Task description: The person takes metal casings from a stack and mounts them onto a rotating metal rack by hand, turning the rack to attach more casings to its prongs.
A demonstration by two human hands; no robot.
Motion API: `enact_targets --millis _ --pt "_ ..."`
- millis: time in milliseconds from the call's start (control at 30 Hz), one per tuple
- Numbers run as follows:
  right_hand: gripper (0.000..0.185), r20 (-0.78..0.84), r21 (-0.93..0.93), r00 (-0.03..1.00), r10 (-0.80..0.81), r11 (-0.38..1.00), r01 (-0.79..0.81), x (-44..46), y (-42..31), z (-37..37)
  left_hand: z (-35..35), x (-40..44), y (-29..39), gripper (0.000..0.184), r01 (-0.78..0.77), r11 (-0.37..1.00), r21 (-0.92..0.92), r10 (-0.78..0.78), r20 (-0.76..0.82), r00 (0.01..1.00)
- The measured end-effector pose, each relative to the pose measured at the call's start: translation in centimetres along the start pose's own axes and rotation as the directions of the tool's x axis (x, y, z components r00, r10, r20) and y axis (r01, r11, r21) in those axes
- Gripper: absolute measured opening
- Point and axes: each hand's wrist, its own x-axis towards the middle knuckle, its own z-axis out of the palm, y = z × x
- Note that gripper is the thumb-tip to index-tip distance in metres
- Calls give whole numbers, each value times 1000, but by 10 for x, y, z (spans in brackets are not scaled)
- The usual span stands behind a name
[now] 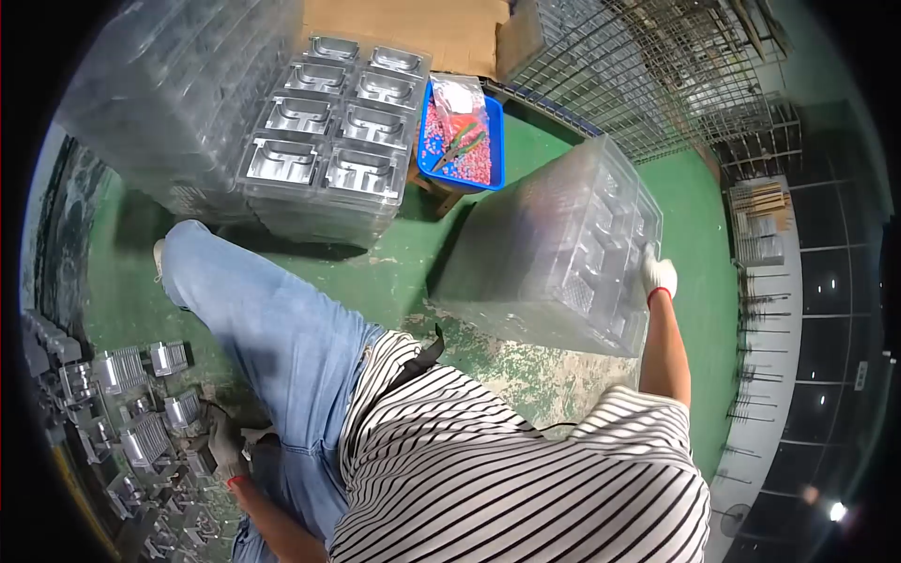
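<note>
My right hand (661, 273), in a white glove with a red cuff, lies at the edge of the topmost clear plastic tray (601, 246). Its fingers curl over the rim. That tray tops a tall stack of similar trays on the floor, and its moulded pockets show no parts. At lower left, my left hand (226, 447), gloved and in shadow, is down among silvery machined metal parts. A finned metal part (183, 410) sits right beside its fingers. The fingers are partly hidden, and I cannot make out whether they hold a part.
Another tray stack (319, 202) has shiny metal parts in its top pockets. A blue bin (498, 141) holds pink pieces, a plastic bag and green-handled pliers (460, 145). Taller clear trays (169, 103) stand at upper left, wire racks (648, 75) at upper right. Several metal parts (145, 441) stand at lower left.
</note>
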Motion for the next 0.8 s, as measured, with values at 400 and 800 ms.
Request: enact_targets --millis 400,800 --pt "92 -170 102 966 -194 972 213 -56 -71 -36 2 8 -9 35 -226 970 89 228 -10 974" --pt "93 -175 65 926 -336 934 351 15 -128 -56 13 0 -13 16 -59 941 -332 19 -121 992"
